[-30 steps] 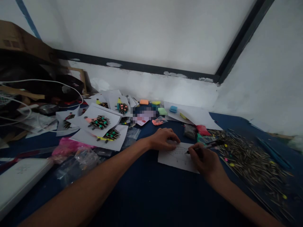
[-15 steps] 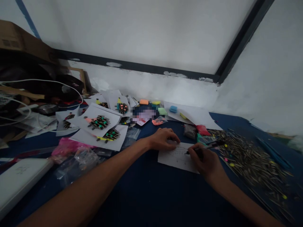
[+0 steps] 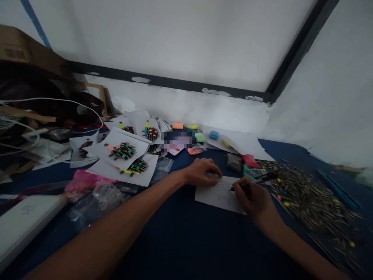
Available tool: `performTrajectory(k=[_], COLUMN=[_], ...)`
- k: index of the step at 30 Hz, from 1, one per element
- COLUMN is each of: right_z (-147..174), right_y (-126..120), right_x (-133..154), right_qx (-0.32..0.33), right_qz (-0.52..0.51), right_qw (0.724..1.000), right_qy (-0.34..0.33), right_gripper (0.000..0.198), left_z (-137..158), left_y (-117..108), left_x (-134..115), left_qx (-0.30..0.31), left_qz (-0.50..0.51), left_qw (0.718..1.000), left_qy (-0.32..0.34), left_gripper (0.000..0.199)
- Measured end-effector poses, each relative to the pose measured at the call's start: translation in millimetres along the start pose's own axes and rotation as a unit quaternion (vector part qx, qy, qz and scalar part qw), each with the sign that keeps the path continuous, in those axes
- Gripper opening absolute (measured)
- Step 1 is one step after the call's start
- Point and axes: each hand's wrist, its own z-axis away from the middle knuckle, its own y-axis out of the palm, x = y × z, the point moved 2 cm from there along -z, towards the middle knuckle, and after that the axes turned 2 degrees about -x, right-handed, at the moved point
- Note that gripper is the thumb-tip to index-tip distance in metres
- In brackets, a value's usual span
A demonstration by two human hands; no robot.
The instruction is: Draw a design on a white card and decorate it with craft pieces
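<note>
A small sheet of white paper (image 3: 208, 195) with a dotted, rounded drawing on it lies on the dark blue table. My right hand (image 3: 253, 198) is closed around a black pen (image 3: 264, 177), whose tip meets the drawing near the paper's right side. Across the paper's upper left edge rests my left hand (image 3: 202, 172), palm down, with its fingers stretched out and curving over the sheet. Part of the paper is hidden under both hands.
To the right spreads a heap of sunflower-seed-like pieces (image 3: 309, 202). Finished-looking hedgehog pictures on paper (image 3: 125, 151) overlap at left, near plastic bags (image 3: 96, 202) and a white box (image 3: 26, 221). Coloured clay packs (image 3: 214, 134) and a phone (image 3: 176, 146) lie behind my hands.
The pen tip has shifted slightly to the right, and more marks show in the drawing. My left hand stays in place on the paper.
</note>
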Motion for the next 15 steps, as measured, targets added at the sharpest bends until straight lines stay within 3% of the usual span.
performTrajectory(k=[15], right_z=[-0.9], right_y=[-7.7], right_x=[-1.1], right_qx=[-0.023], right_qz=[-0.007], right_qw=[0.999], right_qy=[0.021], right_gripper=[0.027], left_z=[0.5], left_y=[-0.2], left_x=[0.6], left_qx=[-0.002], left_qz=[0.004], left_qw=[1.000], left_qy=[0.000], left_gripper=[0.027])
